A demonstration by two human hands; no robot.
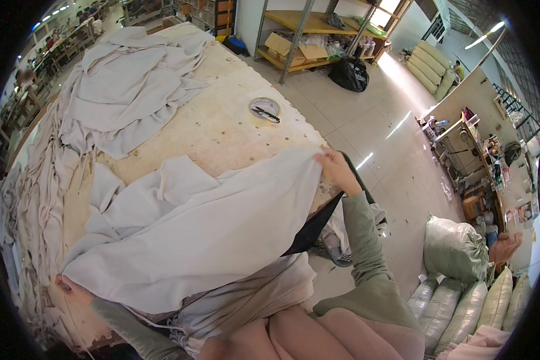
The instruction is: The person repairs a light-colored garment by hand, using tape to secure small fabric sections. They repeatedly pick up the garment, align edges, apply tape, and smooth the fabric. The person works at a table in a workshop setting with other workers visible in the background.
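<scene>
By the near edge of the desk (228, 138), I see the left hand (73, 288) and right hand (340, 172) pinching pale grey fabric (222, 219); uneven pull could skew it.

The right forearm (367, 240) rises beside the right edge of the table (234, 141), the right hand (340, 172) pinching thumb to fingers there. The left forearm (132, 329) stretches outward; the left hand (74, 288), partly hidden, grips at the table's near left.
</scene>
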